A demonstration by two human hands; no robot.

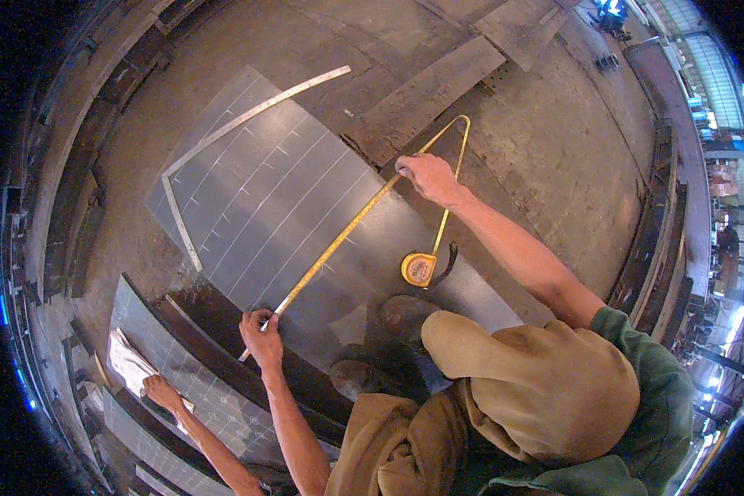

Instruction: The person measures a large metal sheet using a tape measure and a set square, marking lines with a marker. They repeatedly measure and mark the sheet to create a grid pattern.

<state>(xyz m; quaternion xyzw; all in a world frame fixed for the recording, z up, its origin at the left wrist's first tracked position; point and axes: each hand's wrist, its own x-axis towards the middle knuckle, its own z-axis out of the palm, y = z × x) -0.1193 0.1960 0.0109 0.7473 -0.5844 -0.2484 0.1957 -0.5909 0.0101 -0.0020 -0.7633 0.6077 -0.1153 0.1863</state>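
A yellow tape measure blade (pixel 339 239) runs slantwise across a grey metal sheet (pixel 223 248) marked with pale parallel lines and short ticks. My left hand (pixel 261 339) is closed around the blade's near-left end at the sheet's edge. A slim white piece shows at those fingers; I cannot tell whether it is the blade's tip or a marker. My right hand (pixel 428 177) pinches the blade at the sheet's far edge. Beyond it the blade loops and returns to its yellow case (pixel 418 269), lying on the sheet near my knee. My shoes rest on the sheet.
A metal carpenter's square (pixel 170 175) lies across the sheet's far-left part. Another person's hand (pixel 164 392) is on white papers (pixel 129 360) over a second marked sheet (pixel 215 405). Rusty plates (pixel 430 99) lie on the floor ahead; steel beams (pixel 661 256) stand right.
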